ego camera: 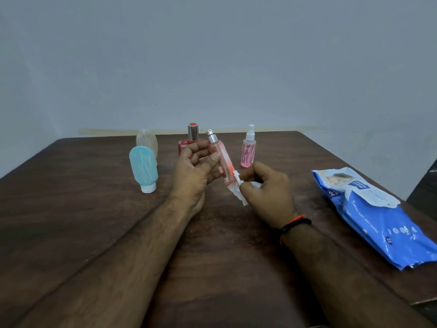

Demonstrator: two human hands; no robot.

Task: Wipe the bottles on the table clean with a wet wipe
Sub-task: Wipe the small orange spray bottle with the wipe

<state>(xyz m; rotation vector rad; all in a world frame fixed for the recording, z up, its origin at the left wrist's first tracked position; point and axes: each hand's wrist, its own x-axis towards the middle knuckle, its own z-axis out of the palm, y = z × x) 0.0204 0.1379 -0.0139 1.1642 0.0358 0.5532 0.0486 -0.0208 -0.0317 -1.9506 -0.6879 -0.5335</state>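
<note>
My left hand (197, 166) grips a slim pink spray bottle (221, 159) with a silver nozzle, tilted above the table's middle. My right hand (267, 188) pinches a crumpled white wet wipe (237, 194) against the lower end of that bottle. Standing on the table behind are a teal squeeze bottle (143, 169) on its white cap, a clear squeeze bottle (147, 140) behind it, a red perfume bottle (192, 136) partly hidden by my left hand, and a small pink spray bottle (248, 150).
A blue pack of baby wet wipes (373, 216) lies at the right of the dark wooden table (82, 209), near its right edge. A plain pale wall rises behind the table's far edge.
</note>
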